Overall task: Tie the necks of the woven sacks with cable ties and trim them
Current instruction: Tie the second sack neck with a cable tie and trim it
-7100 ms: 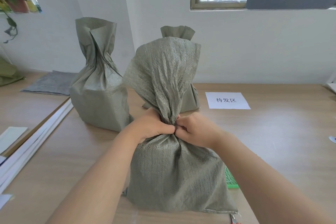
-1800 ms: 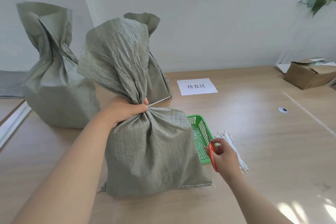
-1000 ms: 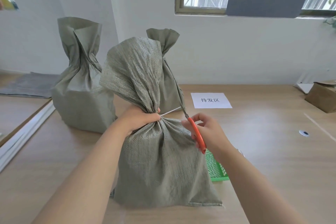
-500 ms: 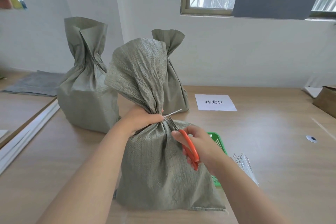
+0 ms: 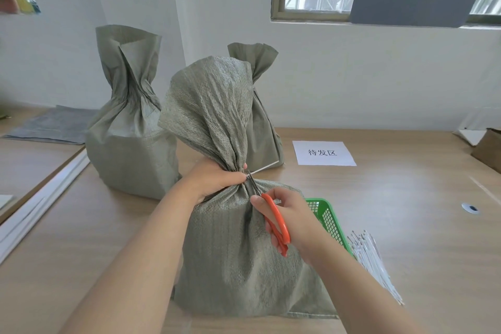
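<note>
A grey-green woven sack (image 5: 238, 257) stands upright in front of me on the wooden table. My left hand (image 5: 214, 179) is clenched around its gathered neck. A white cable tie circles the neck, and its loose tail (image 5: 264, 168) sticks out to the right. My right hand (image 5: 290, 219) holds orange-handled scissors (image 5: 276, 222) whose blades point up at the base of the tail, right beside the neck. A bundle of spare white cable ties (image 5: 371, 260) lies on the table to the right.
Two more woven sacks stand behind, one at the left (image 5: 127, 127) and one partly hidden (image 5: 260, 127). A green plastic basket (image 5: 329, 222) sits to the right of the near sack. A white paper label (image 5: 322, 153), a cardboard box (image 5: 488, 146) and a small disc (image 5: 470, 208) lie further right.
My right hand has brought the scissors from the table by the basket up to the neck, and the blades now sit at the base of the tie's tail. My left hand keeps its grip.
</note>
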`<action>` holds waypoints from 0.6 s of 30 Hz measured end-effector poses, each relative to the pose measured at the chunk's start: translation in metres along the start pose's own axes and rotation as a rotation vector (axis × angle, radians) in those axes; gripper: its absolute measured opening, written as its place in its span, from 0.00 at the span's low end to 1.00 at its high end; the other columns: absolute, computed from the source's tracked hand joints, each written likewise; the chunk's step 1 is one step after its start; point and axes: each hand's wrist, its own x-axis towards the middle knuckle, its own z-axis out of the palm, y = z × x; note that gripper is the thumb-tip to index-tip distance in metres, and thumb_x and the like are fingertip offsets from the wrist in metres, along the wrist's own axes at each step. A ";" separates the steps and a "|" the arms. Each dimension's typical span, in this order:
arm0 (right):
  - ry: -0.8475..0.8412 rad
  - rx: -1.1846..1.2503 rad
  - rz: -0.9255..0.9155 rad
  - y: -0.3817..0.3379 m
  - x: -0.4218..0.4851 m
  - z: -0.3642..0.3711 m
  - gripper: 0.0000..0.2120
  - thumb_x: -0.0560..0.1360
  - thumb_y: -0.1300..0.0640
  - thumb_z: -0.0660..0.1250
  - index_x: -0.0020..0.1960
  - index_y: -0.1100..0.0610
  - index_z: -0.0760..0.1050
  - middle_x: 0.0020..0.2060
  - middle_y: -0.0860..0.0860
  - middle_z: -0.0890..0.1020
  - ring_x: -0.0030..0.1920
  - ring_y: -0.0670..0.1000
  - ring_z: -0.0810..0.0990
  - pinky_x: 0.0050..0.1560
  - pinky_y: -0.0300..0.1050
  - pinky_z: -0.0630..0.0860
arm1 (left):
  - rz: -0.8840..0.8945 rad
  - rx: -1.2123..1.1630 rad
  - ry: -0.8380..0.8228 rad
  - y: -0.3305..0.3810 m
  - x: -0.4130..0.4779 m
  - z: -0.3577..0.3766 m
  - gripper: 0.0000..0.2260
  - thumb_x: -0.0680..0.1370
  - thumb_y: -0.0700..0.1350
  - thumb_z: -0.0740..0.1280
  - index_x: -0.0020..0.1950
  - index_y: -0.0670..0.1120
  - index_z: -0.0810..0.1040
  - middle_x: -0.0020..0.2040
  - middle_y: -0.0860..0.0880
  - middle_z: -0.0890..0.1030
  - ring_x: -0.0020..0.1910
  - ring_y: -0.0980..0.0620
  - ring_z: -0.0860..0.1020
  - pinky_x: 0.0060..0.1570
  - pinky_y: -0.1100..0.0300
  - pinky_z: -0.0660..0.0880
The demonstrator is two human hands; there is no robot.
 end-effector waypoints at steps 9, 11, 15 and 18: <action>-0.004 0.004 -0.004 0.002 0.000 0.000 0.20 0.75 0.45 0.71 0.52 0.62 0.73 0.29 0.58 0.75 0.20 0.53 0.71 0.21 0.40 0.69 | 0.011 0.013 -0.001 0.002 -0.001 0.000 0.09 0.68 0.41 0.77 0.45 0.51 0.85 0.43 0.57 0.86 0.47 0.60 0.83 0.53 0.61 0.77; 0.010 -0.004 -0.007 0.002 0.000 0.001 0.20 0.75 0.45 0.71 0.52 0.61 0.73 0.29 0.58 0.75 0.20 0.53 0.71 0.21 0.40 0.68 | 0.013 0.018 -0.001 0.001 -0.001 0.001 0.09 0.71 0.37 0.76 0.45 0.51 0.85 0.42 0.57 0.86 0.46 0.62 0.82 0.50 0.63 0.76; 0.050 -0.046 -0.027 0.003 -0.003 0.006 0.18 0.75 0.45 0.71 0.51 0.59 0.73 0.28 0.55 0.74 0.21 0.54 0.72 0.21 0.42 0.68 | 0.012 0.024 0.009 0.001 -0.001 0.001 0.09 0.71 0.37 0.76 0.44 0.52 0.85 0.42 0.58 0.86 0.45 0.62 0.82 0.49 0.64 0.76; 0.079 -0.061 -0.047 0.007 -0.005 0.011 0.15 0.77 0.47 0.69 0.49 0.58 0.72 0.26 0.51 0.74 0.23 0.54 0.72 0.20 0.42 0.67 | 0.014 0.022 0.017 0.000 -0.002 0.001 0.10 0.71 0.37 0.76 0.43 0.53 0.84 0.40 0.59 0.86 0.43 0.66 0.81 0.48 0.65 0.75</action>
